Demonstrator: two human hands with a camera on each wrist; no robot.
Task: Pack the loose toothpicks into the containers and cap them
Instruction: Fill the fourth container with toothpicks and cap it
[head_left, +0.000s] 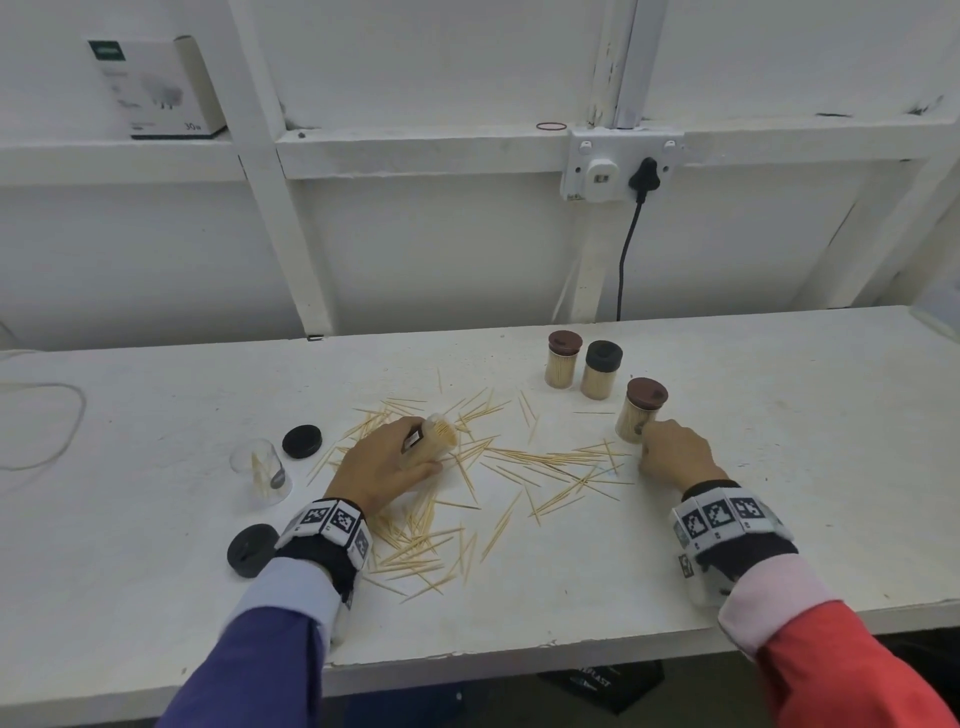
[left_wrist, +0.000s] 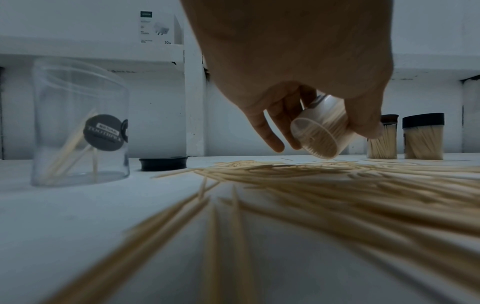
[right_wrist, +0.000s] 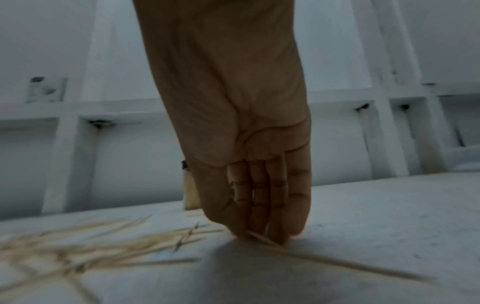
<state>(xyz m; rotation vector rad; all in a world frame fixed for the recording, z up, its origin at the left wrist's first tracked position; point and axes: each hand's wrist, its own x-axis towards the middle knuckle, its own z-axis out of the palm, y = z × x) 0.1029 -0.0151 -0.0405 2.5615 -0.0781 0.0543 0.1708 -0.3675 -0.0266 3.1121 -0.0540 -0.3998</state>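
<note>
My left hand (head_left: 402, 460) grips an uncapped clear container (head_left: 440, 435) packed with toothpicks and tilts it over the table; in the left wrist view its fingers (left_wrist: 270, 135) and thumb curl round the container (left_wrist: 322, 133). Loose toothpicks (head_left: 545, 462) lie scattered between my hands and in a heap (head_left: 415, 545) by my left wrist. My right hand (head_left: 649, 454) points down with its fingertips (right_wrist: 259, 230) pinching a few toothpicks (right_wrist: 103, 242) against the table. A second clear container (head_left: 262, 470) stands at the left with a few toothpicks inside. Two black caps (head_left: 302, 441) (head_left: 251, 550) lie near it.
Three capped, filled jars stand at the back right: brown cap (head_left: 563, 358), black cap (head_left: 601, 369), and brown cap (head_left: 641, 410) just beyond my right hand. A thin cable (head_left: 52, 426) loops at the far left. A black plug (head_left: 644, 176) sits in the wall socket.
</note>
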